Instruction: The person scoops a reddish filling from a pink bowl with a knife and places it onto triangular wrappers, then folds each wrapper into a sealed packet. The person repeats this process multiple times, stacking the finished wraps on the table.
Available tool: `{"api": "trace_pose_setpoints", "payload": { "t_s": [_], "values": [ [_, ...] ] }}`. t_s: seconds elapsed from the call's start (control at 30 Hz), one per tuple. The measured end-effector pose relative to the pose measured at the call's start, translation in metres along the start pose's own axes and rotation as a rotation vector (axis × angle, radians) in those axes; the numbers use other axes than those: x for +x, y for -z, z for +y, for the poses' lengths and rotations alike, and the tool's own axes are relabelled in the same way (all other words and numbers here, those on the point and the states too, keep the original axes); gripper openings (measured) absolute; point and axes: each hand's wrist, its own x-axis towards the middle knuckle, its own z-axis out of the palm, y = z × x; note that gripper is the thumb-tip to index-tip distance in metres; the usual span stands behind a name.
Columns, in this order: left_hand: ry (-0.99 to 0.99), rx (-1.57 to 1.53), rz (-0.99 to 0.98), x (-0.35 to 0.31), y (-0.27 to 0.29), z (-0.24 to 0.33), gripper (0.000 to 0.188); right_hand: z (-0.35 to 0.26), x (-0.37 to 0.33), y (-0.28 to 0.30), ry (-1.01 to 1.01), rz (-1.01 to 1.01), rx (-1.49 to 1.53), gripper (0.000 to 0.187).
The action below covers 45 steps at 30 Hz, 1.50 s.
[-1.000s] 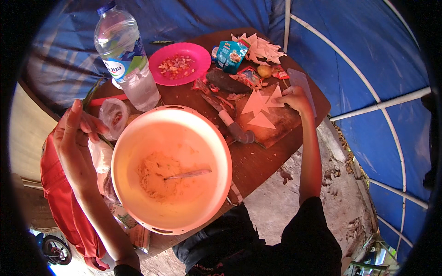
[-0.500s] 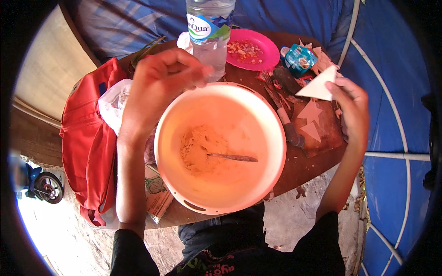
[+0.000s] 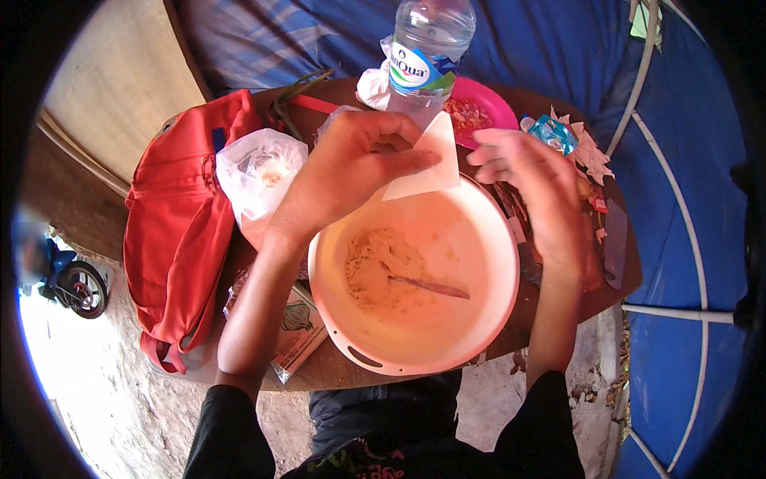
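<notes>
Beyond the fingers of the left hand (image 3: pixel 347 166), the bottle (image 3: pixel 431 44) is cut off at the top; the pink plate (image 3: pixel 496 105) is partly hidden behind it. The right hand (image 3: pixel 538 176), blurred, has its fingers loosely apart, just right of the white triangular sheet (image 3: pixel 435 180). Half a second ago the right fingers held that sheet; now the left ones pinch it over the far rim of the bowl (image 3: pixel 483 247).

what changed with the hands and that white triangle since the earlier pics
The right hand brought a white triangular sheet leftward and released it; the left hand moved in over the far side of the bowl and now pinches the sheet. The spoon still rests in the bowl.
</notes>
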Motion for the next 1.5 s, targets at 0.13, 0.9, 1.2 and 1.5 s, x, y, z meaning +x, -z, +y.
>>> {"api": "trace_pose_setpoints", "payload": {
  "t_s": [0.13, 0.9, 1.2, 1.5],
  "values": [
    [-0.023, -0.035, 0.118, 0.002, 0.013, 0.000, 0.013, -0.028, 0.005, 0.014, 0.068, 0.008, -0.410, 0.024],
    [-0.073, -0.163, 0.308, -0.001, 0.017, -0.014, 0.040, 0.038, -0.051, 0.096, -0.249, 0.237, -1.048, 0.019],
    [0.149, -0.307, 0.273, 0.009, 0.009, -0.037, 0.028, 0.078, -0.085, 0.079, -0.312, 0.137, -0.991, 0.032],
    [0.145, -0.259, 0.222, 0.009, 0.003, -0.056, 0.031, -0.050, -0.125, 0.052, -0.106, 0.425, -0.875, 0.020]
  ]
}}
